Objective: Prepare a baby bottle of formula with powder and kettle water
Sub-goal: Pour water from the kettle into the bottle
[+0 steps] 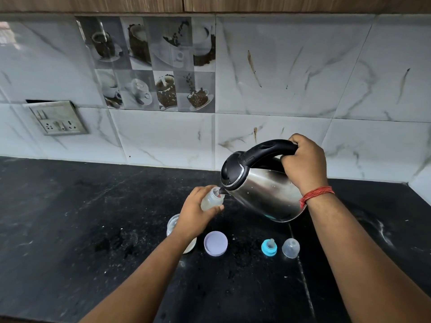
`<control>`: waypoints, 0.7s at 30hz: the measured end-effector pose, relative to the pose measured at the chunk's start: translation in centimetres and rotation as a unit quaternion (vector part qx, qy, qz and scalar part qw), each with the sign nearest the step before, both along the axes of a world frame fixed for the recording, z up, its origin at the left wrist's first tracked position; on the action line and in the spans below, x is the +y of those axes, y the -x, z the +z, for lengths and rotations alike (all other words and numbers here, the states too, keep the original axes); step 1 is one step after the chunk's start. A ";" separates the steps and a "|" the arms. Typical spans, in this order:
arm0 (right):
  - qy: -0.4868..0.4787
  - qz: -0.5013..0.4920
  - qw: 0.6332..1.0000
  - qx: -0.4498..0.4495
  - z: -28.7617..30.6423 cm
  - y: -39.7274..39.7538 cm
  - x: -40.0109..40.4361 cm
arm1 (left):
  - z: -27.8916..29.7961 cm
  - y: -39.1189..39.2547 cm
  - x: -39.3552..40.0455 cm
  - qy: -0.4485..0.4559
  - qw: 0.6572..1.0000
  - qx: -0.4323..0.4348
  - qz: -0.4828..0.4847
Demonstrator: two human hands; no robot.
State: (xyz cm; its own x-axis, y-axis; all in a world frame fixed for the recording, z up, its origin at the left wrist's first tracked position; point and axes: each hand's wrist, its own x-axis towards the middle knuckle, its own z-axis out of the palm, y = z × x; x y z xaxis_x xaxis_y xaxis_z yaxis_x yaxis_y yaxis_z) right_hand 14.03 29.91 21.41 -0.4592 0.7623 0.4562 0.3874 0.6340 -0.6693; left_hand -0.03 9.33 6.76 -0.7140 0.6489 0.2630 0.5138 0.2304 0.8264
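Surface [70,217], black and speckled, runs under both hands and carries the loose parts. Well above it, the right hand [304,159] is wrapped around the black handle of the steel kettle [261,190], which is tipped so its spout meets the open mouth of the baby bottle [211,199]. The left hand [194,213] grips that bottle around its body and holds it off the surface, slightly tilted toward the spout; pale liquid shows inside. Just below the left wrist stands a jar [173,223], partly hidden, with a lilac lid [215,243] lying beside it. Below the right forearm sit a blue collar with teat [269,247] and a clear cap [290,247], near each other.

The likely mishap is hot water missing the narrow neck or overfilling and running onto the holding fingers, should the kettle tip too steeply or the unsupported bottle waver.

No brand, label or readable writing shows anywhere.
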 end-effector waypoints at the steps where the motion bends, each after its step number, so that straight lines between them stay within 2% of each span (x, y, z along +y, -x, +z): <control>1: 0.011 0.000 1.000 0.002 -0.2 0.0 0.3 | -0.2 0.2 0.1 0.001 1.000 0.000 -0.002; 9: 0.090 0.009 0.996 0.028 -1.9 -0.2 2.0 | -1.5 1.2 0.9 -0.010 1.000 -0.015 -0.021; 15: 0.056 0.008 0.998 -0.002 -2.6 0.6 2.9 | -2.7 1.7 1.9 -0.003 1.000 -0.009 -0.026; 21: -0.028 0.007 0.999 -0.020 -2.2 1.5 2.8 | -3.0 1.9 2.7 0.005 1.000 -0.014 -0.028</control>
